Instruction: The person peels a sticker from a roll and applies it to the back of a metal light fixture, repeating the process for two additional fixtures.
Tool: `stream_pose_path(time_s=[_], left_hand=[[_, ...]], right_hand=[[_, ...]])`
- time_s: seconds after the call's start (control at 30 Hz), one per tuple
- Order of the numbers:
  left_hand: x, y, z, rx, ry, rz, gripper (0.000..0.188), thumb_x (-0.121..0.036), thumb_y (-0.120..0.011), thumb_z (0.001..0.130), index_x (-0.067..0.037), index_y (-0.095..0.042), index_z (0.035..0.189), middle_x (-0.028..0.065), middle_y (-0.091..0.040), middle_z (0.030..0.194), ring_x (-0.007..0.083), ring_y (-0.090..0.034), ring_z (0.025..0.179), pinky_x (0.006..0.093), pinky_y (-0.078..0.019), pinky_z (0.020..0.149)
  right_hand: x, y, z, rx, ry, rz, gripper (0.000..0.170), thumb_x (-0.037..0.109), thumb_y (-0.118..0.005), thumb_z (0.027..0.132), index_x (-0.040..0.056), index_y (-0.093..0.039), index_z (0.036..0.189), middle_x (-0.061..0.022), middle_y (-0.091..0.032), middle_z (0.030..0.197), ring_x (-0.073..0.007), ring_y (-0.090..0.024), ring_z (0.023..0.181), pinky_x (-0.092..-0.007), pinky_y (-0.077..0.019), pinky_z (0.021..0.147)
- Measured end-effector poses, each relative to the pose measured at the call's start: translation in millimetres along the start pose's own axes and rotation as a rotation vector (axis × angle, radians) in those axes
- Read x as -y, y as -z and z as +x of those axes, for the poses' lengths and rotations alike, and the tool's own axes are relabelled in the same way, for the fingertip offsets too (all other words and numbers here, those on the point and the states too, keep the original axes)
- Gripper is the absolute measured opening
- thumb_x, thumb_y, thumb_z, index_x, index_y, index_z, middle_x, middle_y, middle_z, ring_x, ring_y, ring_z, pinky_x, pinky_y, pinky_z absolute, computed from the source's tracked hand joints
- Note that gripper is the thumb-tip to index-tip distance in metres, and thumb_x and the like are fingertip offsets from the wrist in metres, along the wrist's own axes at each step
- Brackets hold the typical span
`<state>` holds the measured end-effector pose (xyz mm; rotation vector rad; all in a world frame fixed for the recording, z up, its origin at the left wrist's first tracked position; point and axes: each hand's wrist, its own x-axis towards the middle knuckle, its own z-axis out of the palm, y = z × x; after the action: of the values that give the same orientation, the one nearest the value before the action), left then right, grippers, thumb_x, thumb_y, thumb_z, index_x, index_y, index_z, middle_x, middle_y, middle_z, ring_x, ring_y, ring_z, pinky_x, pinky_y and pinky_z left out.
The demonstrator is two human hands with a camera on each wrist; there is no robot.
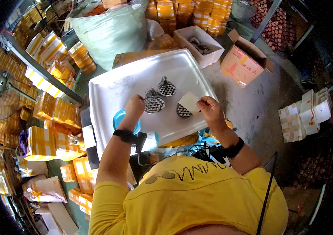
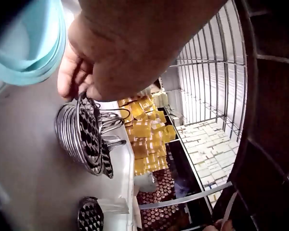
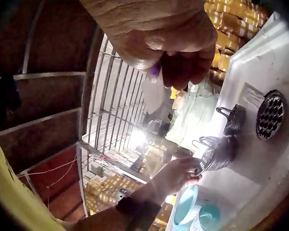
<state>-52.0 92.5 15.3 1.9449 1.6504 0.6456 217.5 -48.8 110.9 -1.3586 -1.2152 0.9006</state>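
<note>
My left hand [image 1: 136,106] pinches the upper rim of a dark metal honeycomb grid [image 2: 90,130]. That grid stands against a stack of similar ones with silvery wire rims and loop handles [image 2: 114,120]. Behind the stack in the head view lies a smaller group of grids [image 1: 167,87]. Between thumb and fingers my right hand [image 1: 213,113] holds a pale square card [image 1: 190,102]. In the head view the card partly covers a lone grid [image 1: 183,112] on the white tabletop [image 1: 115,84].
Light blue plastic tubs [image 1: 119,117] stand beside my left wrist. Past the tabletop are a large pale green sack [image 1: 109,37], a white foam box [image 1: 199,47] and an open carton [image 1: 243,64]. Taped yellow parcels [image 1: 57,109] pile up at the left.
</note>
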Motion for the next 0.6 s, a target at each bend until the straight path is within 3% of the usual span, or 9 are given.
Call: stream_pose_path(time_s=[0.07,0.1,0.2,0.23,0.33,0.4,0.5,0.6], left_hand=[[-10,16,-9,-0.132,-0.141,0.007,0.02,-0.013,-0.048,0.078,0.003,-0.054,0.089,0.0147,-0.06,0.075,0.0176,-0.058,0.056,0.0317,-0.0462,0.046],[-9,16,-9,-0.028,0.06,-0.357,0.021,-0.009,-0.044,0.078,0.0,-0.054,0.094,0.0137,-0.06,0.079,0.0171,-0.058,0.063,0.0294,-0.0467,0.049],[-44,57,-44,0.154,0.376,-0.934,0.025,-0.006,-0.042,0.077,-0.001,-0.053,0.098,0.0117,-0.06,0.081,0.0176,-0.058,0.067,0.0279,-0.0479,0.053],[-46,61,-54,0.177,0.389,-1.08,0.02,-0.006,-0.046,0.08,0.001,-0.051,0.098,0.0082,-0.058,0.072,0.0155,-0.058,0.064,0.0256,-0.0455,0.048],[-67,61,-88,0.268,0.499,-1.379,0.018,-0.011,-0.049,0.084,0.001,-0.051,0.098,0.0087,-0.058,0.076,0.0152,-0.058,0.063,0.0267,-0.049,0.051],[-66,64,-106,0.433,0.509,-1.453,0.014,-0.01,-0.052,0.084,-0.001,-0.052,0.094,0.0072,-0.058,0.077,0.0155,-0.059,0.064,0.0275,-0.0505,0.055],[-62,59,-122,0.515,0.49,-1.493,0.009,-0.009,-0.055,0.079,-0.003,-0.054,0.085,0.0061,-0.058,0.076,0.0148,-0.058,0.063,0.0253,-0.0491,0.057],[-66,68,-130,0.515,0.457,-1.402,0.016,-0.002,-0.053,0.08,0.0,-0.052,0.095,0.0092,-0.059,0.083,0.0166,-0.06,0.069,0.0276,-0.0512,0.062]], right_hand=[[0,-2,2,0.018,0.0,0.042,0.015,0.014,-0.059,0.081,-0.0002,-0.056,0.085,-0.0035,-0.058,0.074,-0.0109,-0.052,0.068,-0.0245,-0.0434,0.063],[-3,-4,4,0.027,-0.001,0.073,0.015,0.014,-0.058,0.081,-0.0003,-0.056,0.085,-0.0036,-0.058,0.074,-0.0112,-0.053,0.069,-0.0247,-0.0435,0.064],[4,-11,6,0.056,0.017,0.026,0.016,0.014,-0.058,0.081,-0.0005,-0.056,0.087,-0.0056,-0.059,0.075,-0.0125,-0.054,0.07,-0.0253,-0.0443,0.064],[6,-15,7,0.073,0.023,-0.015,0.016,0.014,-0.058,0.08,-0.0006,-0.057,0.087,-0.0065,-0.059,0.075,-0.0131,-0.055,0.07,-0.0255,-0.0446,0.064],[7,-31,16,0.129,0.137,-0.145,0.018,0.014,-0.059,0.079,-0.0008,-0.057,0.089,-0.0096,-0.06,0.074,-0.0149,-0.057,0.068,-0.0267,-0.0456,0.063],[23,-45,16,0.165,0.149,-0.218,0.017,0.013,-0.06,0.078,-0.0004,-0.057,0.089,-0.0119,-0.061,0.075,-0.0175,-0.059,0.069,-0.0288,-0.047,0.064],[38,-61,19,0.267,0.163,-0.295,0.016,0.01,-0.059,0.077,0.0012,-0.059,0.09,-0.0115,-0.062,0.08,-0.0185,-0.061,0.075,-0.0291,-0.0477,0.067],[47,-73,19,0.461,0.106,-0.203,0.018,0.008,-0.059,0.076,0.0008,-0.058,0.093,-0.011,-0.062,0.085,-0.0175,-0.06,0.077,-0.0279,-0.0476,0.068]])
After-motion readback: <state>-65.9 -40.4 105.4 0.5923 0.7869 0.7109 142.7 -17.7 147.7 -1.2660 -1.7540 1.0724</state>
